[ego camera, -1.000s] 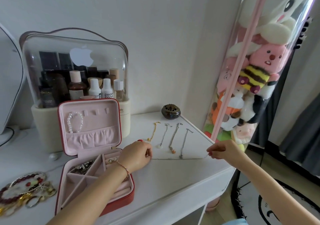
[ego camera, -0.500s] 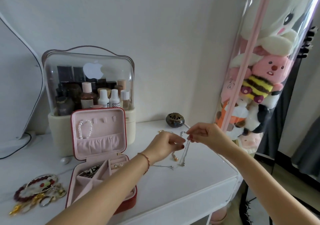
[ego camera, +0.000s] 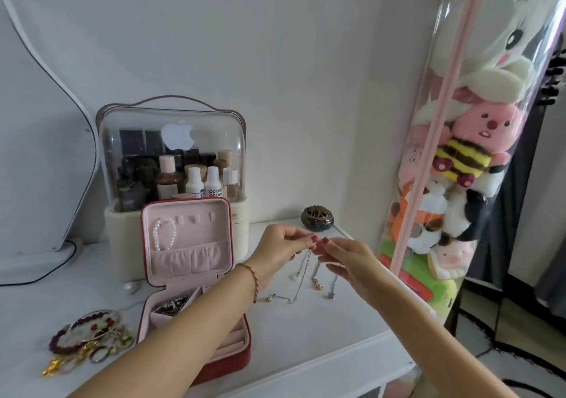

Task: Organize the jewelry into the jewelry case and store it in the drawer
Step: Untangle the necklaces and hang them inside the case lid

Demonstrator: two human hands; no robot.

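The red jewelry case [ego camera: 190,275] stands open on the white table [ego camera: 321,336], pink inside, with a pearl bracelet [ego camera: 164,234] hung in its lid. Above the table's right part, my left hand [ego camera: 280,246] and my right hand [ego camera: 346,259] meet fingertip to fingertip and pinch the ends of a thin silver necklace [ego camera: 301,278], which hangs down to the table. Several other chains with pendants [ego camera: 317,278] lie below the hands. A heap of bracelets and rings [ego camera: 87,338] lies left of the case.
A clear-lidded cosmetics box [ego camera: 171,164] full of bottles stands behind the case. A small dark round pot [ego camera: 317,218] sits near the wall. A tall transparent bag of plush toys [ego camera: 459,167] stands right of the table. A cable [ego camera: 39,276] runs along the left.
My hands held the necklace stretched flat on the table. They have risen, come together above the chains and lifted its ends. The view has tilted up.
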